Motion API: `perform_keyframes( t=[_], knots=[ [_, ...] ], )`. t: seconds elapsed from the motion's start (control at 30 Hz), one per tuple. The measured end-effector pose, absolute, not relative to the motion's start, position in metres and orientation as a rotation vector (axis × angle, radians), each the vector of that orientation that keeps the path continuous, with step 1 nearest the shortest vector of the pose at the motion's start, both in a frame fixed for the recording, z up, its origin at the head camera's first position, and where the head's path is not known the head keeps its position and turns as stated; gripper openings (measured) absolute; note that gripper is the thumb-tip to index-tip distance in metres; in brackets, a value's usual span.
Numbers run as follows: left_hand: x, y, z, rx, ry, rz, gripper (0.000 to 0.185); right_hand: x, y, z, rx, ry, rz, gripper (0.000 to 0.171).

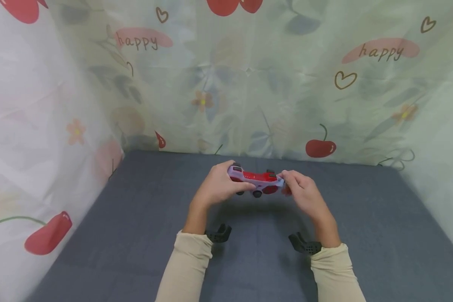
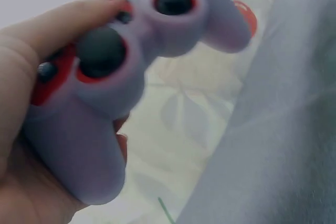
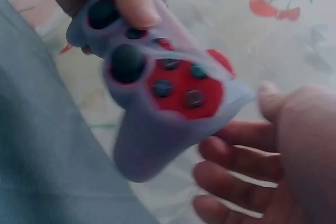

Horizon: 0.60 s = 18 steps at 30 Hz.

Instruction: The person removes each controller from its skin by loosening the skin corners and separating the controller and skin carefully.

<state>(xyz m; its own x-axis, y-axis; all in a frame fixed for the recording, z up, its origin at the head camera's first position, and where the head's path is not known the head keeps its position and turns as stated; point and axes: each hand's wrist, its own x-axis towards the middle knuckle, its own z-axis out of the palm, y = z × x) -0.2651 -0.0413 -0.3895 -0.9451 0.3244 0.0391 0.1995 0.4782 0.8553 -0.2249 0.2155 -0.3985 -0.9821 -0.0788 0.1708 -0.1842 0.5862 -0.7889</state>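
Note:
A red game controller [image 1: 254, 176] wears a translucent lilac silicone sleeve [image 3: 147, 140] and is held up over the cloth. My left hand [image 1: 216, 183] grips one handle end, its thumb lying across the controller's face. At the other end my right hand [image 1: 305, 193] pinches the sleeve's edge between thumb and forefinger, and a corner of the sleeve is pulled out from the red body. Black thumbsticks [image 2: 102, 52] and face buttons [image 3: 194, 98] poke through the sleeve's openings. The right hand's other fingers are loosely bent in the right wrist view.
A dark grey cloth [image 1: 143, 235] covers the table below. Printed curtains [image 1: 241, 84] with cherries, hearts and lettering stand at the back and both sides. Black brackets [image 1: 303, 244] are worn on both wrists, near the beige sleeve cuffs.

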Motion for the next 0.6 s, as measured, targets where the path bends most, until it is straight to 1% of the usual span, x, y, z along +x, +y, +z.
perform_keyframes(
  t=[0.23,0.4,0.6],
  knots=[
    [-0.258,-0.041,-0.378,0.362,2.447,1.785,0.049,-0.214,0.209,-0.384,0.317,-2.485,1.337,0.03],
    [-0.254,-0.043,-0.373,0.382,2.4,1.879,0.047,-0.21,0.2,-0.377,0.279,-2.447,1.291,0.032],
    [-0.253,-0.045,-0.369,0.436,2.415,1.901,0.045,-0.209,0.196,-0.371,0.167,-2.486,1.385,0.038]
  ],
)
